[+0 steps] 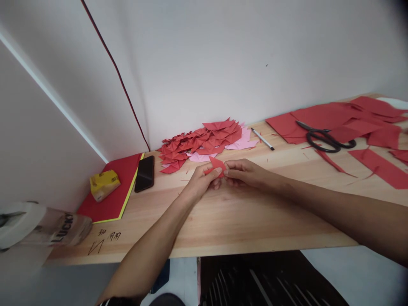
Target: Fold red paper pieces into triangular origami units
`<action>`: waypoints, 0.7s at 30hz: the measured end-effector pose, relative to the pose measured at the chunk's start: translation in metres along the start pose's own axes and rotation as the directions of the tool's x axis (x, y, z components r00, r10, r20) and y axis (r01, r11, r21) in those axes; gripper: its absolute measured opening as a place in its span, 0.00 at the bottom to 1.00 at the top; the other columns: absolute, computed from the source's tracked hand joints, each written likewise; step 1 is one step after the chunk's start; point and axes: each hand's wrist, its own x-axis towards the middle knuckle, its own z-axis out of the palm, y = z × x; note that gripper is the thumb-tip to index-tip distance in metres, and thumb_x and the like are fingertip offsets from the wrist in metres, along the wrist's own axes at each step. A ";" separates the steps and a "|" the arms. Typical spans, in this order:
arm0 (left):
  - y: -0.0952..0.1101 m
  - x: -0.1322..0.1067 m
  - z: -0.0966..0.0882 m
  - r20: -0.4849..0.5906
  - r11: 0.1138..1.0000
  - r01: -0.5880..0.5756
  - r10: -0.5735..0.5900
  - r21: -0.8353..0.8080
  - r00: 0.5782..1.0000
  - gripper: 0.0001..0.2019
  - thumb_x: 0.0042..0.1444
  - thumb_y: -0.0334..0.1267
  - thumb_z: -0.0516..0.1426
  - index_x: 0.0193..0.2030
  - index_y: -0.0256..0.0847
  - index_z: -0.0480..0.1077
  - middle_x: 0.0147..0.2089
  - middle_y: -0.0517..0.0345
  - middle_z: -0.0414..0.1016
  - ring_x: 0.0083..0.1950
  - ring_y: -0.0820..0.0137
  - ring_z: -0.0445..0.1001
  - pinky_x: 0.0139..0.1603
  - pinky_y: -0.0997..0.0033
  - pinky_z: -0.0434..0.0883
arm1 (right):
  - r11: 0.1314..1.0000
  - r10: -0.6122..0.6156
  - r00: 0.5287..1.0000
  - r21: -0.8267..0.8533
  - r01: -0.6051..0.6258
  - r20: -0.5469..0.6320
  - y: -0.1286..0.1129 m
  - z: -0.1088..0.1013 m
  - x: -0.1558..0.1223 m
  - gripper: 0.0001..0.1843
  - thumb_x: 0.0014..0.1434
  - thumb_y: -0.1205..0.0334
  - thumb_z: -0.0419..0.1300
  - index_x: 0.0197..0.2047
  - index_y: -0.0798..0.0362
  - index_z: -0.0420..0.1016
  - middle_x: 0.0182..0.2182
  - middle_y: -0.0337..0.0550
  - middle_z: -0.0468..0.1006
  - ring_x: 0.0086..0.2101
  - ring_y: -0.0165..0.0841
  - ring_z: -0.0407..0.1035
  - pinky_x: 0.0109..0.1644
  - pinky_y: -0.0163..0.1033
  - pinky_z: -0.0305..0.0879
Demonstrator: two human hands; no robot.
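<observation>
Between my two hands is a small folded piece of red paper (217, 164), its pointed tip sticking up. My left hand (204, 178) pinches it from the left, thumb lying across its front. At its right edge, my right hand (242, 171) grips it with thumb and curled fingers; the fingertips partly hide that edge. Just behind my hands lies a heap of folded red paper pieces (204, 140), with some pink folded paper (244, 139) showing at its right and lower side.
Black-handled scissors (323, 140) rest on red paper sheets (318, 117) at the right, among cut strips. A marker (262, 139) lies near the wall. To the left are a phone (144, 174), a red folder (126, 170) bearing a yellow packet (104, 185), and a clear bottle (60, 225).
</observation>
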 end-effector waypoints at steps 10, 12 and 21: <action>-0.001 -0.002 -0.002 0.075 0.996 -0.002 -0.005 0.089 0.997 0.16 0.56 0.48 0.60 0.32 0.34 0.67 0.19 0.66 0.59 0.20 0.79 0.57 0.23 0.76 0.54 | 0.999 -0.012 1.000 0.042 0.012 -0.013 -0.003 0.000 0.000 0.21 0.62 0.43 0.52 0.31 0.54 0.64 0.23 0.34 0.64 0.22 0.24 0.58 0.25 0.33 0.53; -0.001 -0.003 -0.001 0.080 0.995 0.005 -0.014 0.101 0.997 0.16 0.57 0.48 0.59 0.31 0.35 0.67 0.19 0.66 0.59 0.20 0.79 0.57 0.23 0.76 0.54 | 1.000 -0.023 0.999 0.005 0.023 -0.047 -0.002 0.001 -0.001 0.20 0.62 0.45 0.53 0.30 0.53 0.64 0.22 0.33 0.63 0.22 0.25 0.57 0.25 0.33 0.53; -0.004 -0.003 0.000 0.093 0.992 0.008 -0.019 0.122 0.995 0.14 0.58 0.45 0.58 0.33 0.32 0.70 0.20 0.64 0.61 0.20 0.79 0.58 0.22 0.76 0.54 | 0.996 0.016 0.994 -0.084 -0.025 -0.110 -0.002 0.002 -0.001 0.24 0.62 0.42 0.50 0.26 0.54 0.65 0.19 0.35 0.65 0.20 0.25 0.59 0.25 0.34 0.54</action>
